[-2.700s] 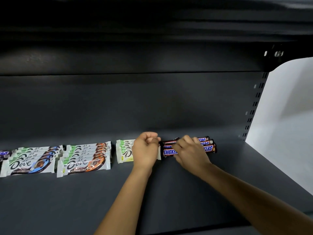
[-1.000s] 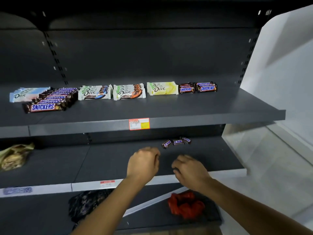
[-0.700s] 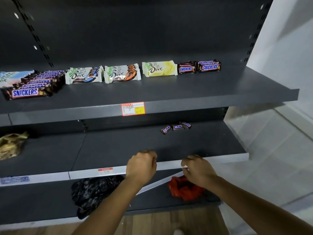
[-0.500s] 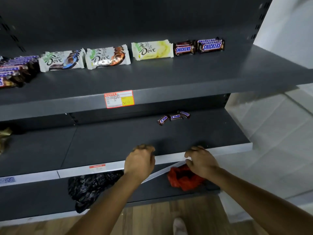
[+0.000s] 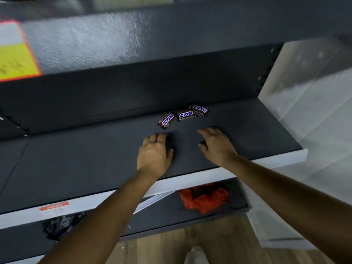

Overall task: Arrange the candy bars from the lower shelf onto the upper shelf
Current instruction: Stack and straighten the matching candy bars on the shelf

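Brown foil-wrapped candy bars (image 5: 182, 116), three, loose near back of lower shelf (image 5: 76, 159). Left hand (image 5: 155, 153) and right hand (image 5: 217, 144) just short of them, fingers spread, holding nothing. Likely light, slippery wrappers (crinkly); pinch across middle, not crimped ends.

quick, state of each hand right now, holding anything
Left hand: open, holding nothing, over the lower shelf.
Right hand: open, holding nothing, just short of the candy bars.

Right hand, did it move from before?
Yes. The right hand moved forward, from the lower shelf's white front edge in toward the three small Snickers bars.
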Available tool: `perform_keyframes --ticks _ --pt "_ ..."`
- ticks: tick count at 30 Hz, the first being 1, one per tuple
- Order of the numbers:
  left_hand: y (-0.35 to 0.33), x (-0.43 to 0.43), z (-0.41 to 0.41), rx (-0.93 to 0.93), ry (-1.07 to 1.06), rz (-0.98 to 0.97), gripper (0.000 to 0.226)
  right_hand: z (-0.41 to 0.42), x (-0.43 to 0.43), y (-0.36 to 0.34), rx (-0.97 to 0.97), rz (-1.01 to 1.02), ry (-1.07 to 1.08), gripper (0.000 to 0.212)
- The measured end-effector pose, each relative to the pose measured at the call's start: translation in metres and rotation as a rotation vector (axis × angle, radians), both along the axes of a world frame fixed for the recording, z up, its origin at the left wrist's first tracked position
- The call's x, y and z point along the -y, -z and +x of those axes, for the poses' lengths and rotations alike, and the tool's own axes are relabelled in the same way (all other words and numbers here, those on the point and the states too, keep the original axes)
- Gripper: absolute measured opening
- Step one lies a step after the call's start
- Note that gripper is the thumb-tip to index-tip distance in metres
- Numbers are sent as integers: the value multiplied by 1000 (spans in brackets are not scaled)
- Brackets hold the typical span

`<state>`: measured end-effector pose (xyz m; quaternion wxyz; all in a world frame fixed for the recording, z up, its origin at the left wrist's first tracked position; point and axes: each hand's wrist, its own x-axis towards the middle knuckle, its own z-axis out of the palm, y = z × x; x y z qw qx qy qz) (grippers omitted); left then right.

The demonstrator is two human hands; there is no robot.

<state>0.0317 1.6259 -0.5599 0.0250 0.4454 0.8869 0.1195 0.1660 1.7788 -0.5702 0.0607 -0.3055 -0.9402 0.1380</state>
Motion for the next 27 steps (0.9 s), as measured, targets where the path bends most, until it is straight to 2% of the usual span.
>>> perform_keyframes --ticks 4,9,13,20,27 --pt "24 -31 -26 12 -22 17 58 -38 -26 16 16 7 -47 58" --pt "41 -65 -66 75 -120 141 48 -78 -50 24 18 -50 -81 60" --pt "44 -85 -79 87 -190 97 50 -99 -63 30 58 -14 -106 64" --pt "37 -94 -73 98 -178 109 31 -106 -64 25 78 82 -86 45" --pt "29 -68 -47 341 -210 244 28 -70 -41 18 114 -22 -98 44"
